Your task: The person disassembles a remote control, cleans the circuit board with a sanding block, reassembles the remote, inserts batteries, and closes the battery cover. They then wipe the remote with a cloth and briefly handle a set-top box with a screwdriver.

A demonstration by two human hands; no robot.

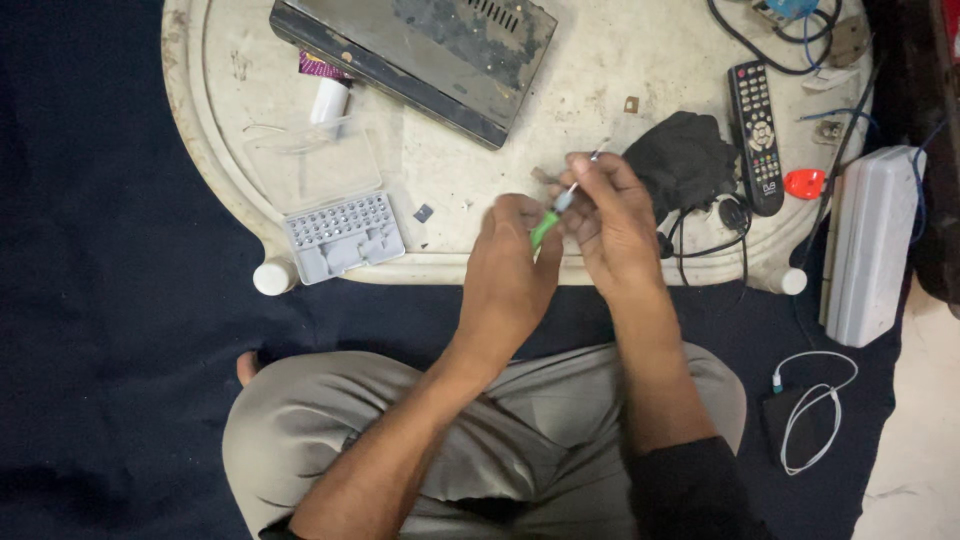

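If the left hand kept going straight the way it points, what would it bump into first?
Probably the right hand: the left hand points up and slightly right, both gripping the small green-handled screwdriver. Past that lies the worn white plastic table; depth is unclear.

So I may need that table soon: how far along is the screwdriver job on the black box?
Done: bit case is open. In hand: left hand holds the green screwdriver, right hand pinches its tip end. Left: the black box lies closed and untouched on the table.
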